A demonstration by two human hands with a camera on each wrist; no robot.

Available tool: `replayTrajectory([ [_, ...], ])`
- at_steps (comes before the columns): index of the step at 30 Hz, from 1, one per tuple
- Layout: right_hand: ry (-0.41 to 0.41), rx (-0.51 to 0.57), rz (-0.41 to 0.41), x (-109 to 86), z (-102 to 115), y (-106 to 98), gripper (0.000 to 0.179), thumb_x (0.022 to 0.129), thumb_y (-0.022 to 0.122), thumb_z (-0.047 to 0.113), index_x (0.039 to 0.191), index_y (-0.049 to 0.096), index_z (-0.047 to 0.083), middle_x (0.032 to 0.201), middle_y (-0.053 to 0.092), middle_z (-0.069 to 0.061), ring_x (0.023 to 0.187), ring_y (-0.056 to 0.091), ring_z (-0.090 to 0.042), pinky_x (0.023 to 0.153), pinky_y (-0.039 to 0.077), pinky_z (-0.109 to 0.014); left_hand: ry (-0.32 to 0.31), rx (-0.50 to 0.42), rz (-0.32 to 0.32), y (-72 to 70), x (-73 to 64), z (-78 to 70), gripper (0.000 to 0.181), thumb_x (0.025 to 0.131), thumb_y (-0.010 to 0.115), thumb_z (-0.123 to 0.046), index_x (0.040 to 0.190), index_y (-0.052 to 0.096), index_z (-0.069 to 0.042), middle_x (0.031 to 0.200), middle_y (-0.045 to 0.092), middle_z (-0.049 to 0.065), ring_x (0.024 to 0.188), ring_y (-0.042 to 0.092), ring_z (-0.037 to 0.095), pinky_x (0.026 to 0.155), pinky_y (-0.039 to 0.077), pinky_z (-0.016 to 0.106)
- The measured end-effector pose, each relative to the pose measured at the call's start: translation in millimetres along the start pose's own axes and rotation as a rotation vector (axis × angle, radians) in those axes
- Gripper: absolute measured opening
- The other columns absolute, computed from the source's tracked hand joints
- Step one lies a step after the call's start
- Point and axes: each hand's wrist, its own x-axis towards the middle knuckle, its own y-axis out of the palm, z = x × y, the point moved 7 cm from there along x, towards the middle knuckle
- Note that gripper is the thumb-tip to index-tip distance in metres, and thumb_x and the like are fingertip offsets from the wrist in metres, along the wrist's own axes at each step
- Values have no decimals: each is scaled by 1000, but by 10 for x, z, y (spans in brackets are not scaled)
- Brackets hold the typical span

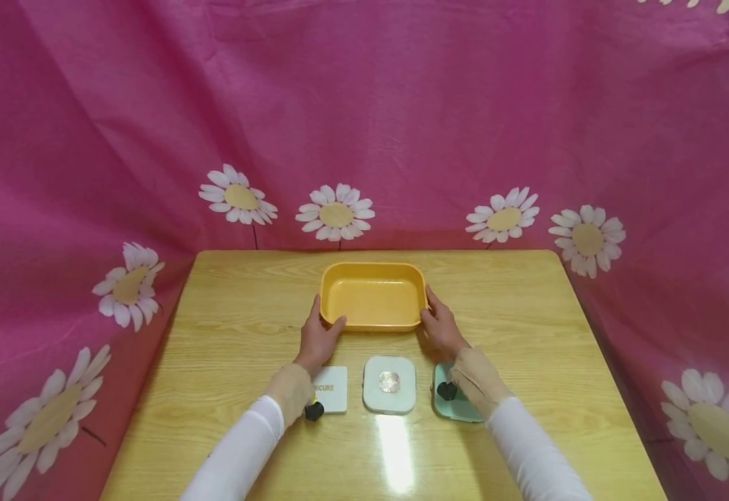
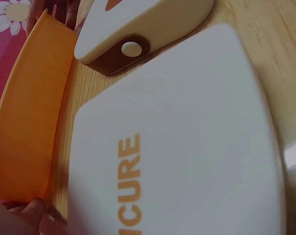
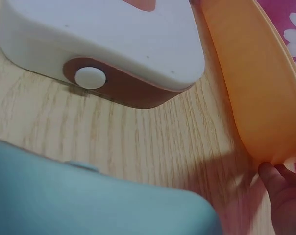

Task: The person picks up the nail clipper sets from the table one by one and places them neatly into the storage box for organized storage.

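Observation:
A yellow rectangular plastic bin [image 1: 373, 328] with rounded corners stands toward the back of the table, and its inside shows nothing. My left hand [image 1: 319, 339] grips its left end, thumb at the front corner and fingers along the side. At the opposite end my right hand [image 1: 441, 327] holds it the same way. In the left wrist view the front wall of the bin [image 2: 33, 107] runs down the left side, with my left thumb at its bottom corner. The right wrist view shows my right fingers [image 3: 275, 183] against the bin's lower corner.
Nearer the front lie three flat cases: a white one lettered "ICURE" [image 1: 333, 400] under my left wrist, a white rounded one [image 1: 389, 400] with a brown snap strap in the middle, and a mint-green one [image 1: 465, 412] under my right wrist. A pink flowered curtain [image 1: 402, 139] surrounds the wooden table [image 1: 245, 292].

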Motion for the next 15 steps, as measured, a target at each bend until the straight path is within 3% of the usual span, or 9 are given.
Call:
replayTrajectory([
  [5,18,-92,-7,-27,1,-36,66,109,41,8,168,12,5,174,17,-13,158,23,-30,125,25,-49,3,-12,5,23,-28,-7,89,100,71,-26,168,16,-4,165,38,22,149,43,32,121,36,45],
  [9,1,-108,-11,-36,13,-46,65,108,42,6,167,13,2,174,18,-16,156,27,-33,123,29,-50,-3,-28,2,28,-41,-10,90,100,72,-27,168,17,-5,163,40,22,147,45,32,121,37,45],
  [15,28,-72,16,-47,52,-24,65,109,39,5,167,9,2,174,14,-19,158,22,-36,124,26,-50,11,-73,-10,16,-28,12,87,99,73,-23,167,21,-6,162,43,22,147,45,33,122,36,45],
])
